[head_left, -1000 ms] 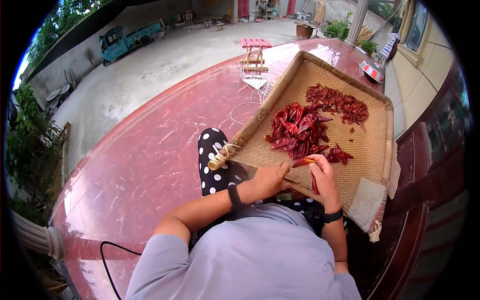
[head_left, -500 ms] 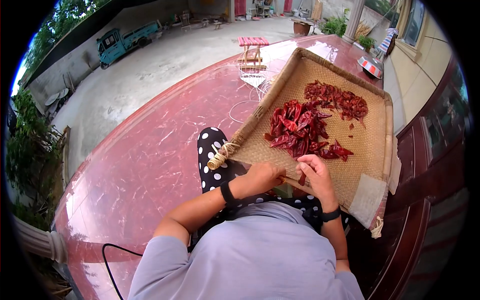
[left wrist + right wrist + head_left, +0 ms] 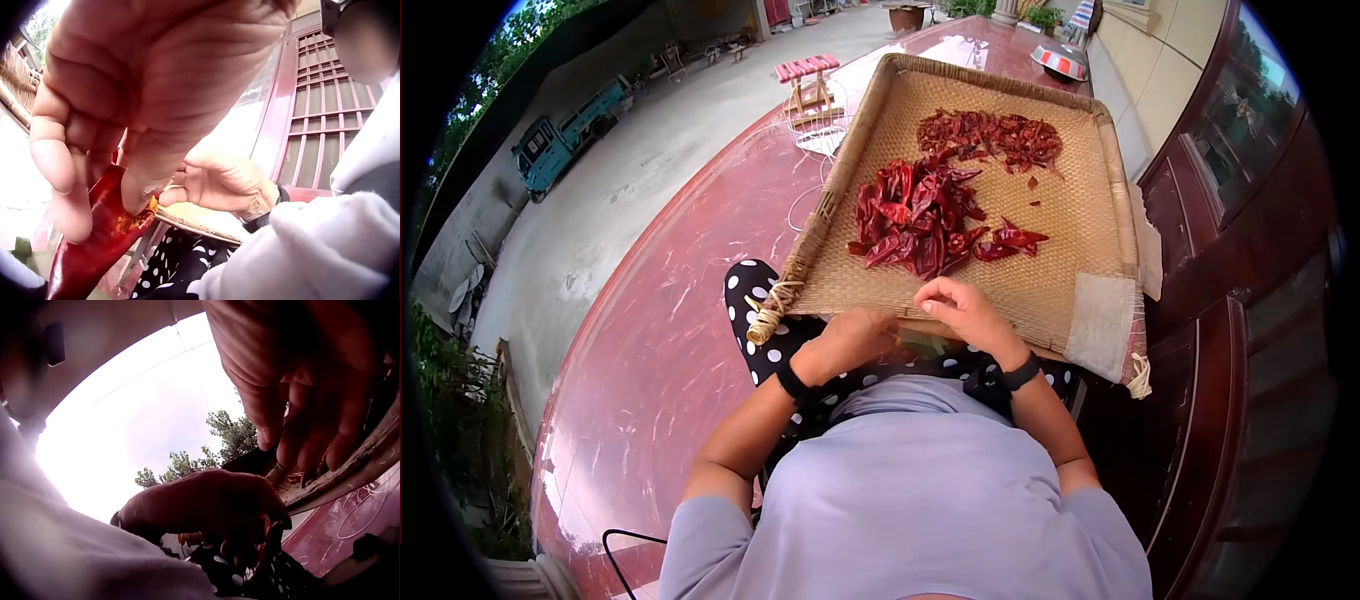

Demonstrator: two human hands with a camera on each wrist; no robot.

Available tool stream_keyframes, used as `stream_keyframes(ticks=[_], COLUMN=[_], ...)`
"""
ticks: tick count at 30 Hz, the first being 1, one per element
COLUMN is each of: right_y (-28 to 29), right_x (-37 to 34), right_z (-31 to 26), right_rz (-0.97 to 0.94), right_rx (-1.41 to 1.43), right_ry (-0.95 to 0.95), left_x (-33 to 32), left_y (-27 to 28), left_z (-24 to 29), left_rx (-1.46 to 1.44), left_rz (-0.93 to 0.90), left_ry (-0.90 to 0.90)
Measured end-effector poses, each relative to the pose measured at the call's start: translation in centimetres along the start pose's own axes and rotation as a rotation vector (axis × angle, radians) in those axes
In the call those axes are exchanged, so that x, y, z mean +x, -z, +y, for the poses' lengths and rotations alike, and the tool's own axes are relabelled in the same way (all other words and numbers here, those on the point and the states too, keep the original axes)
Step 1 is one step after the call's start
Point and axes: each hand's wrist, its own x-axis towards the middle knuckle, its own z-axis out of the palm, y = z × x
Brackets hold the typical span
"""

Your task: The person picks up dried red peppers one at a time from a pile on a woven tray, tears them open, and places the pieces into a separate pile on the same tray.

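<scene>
My left hand (image 3: 855, 338) pinches a dried red chili pepper (image 3: 90, 244) just outside the near rim of the woven tray (image 3: 1040, 290). In the left wrist view the chili is torn at one end, with orange-yellow insides showing at the thumb tip. From the head camera this pepper is mostly hidden beneath the hand. Over the tray's near edge, my right hand (image 3: 972, 318) has loosely bent fingers, with nothing seen between them. A heap of whole dried chilies (image 3: 910, 225) lies on the tray, a few separate chilies (image 3: 1010, 240) beside it and small chili pieces (image 3: 1000, 140) beyond.
The tray rests across the lap in polka-dot trousers (image 3: 745, 290). A cloth patch (image 3: 1100, 322) covers its near right corner. Past the tray stand a striped stool (image 3: 807, 68) and a basin (image 3: 1060, 62). Dark red doors (image 3: 1190, 330) line the right side.
The chili that both hands held is now only in the left hand, lowered below the rim. My right hand has let go of its part and loosened. The view has shifted rightward.
</scene>
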Motion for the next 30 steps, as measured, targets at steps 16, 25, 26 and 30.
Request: stream_keyframes(ticks=[16,25,26,30], right_y=[12.4,8.3,8.0,2.3], right_x=[3.4,0.6,1.0,0.3], right_z=[5.5,-0.1,1.9,-2.8], right_rz=[0.498,0.430,0.306,0.152], right_rx=[-1.234,-0.655,-0.293,0.011], right_ry=[-0.370,-0.094,-0.088,-0.166], left_x=[0.2,3.8,4.6,6.1], left_y=[-1.3,0.4,0.2,1.2], left_z=[-0.6,1.0,1.4,2.2], left_rx=[0.063,-0.250,-0.451,-1.005], left_rz=[-0.062,0.167,0.242,0.200], left_ry=[-0.269,-0.182,-0.149,0.068])
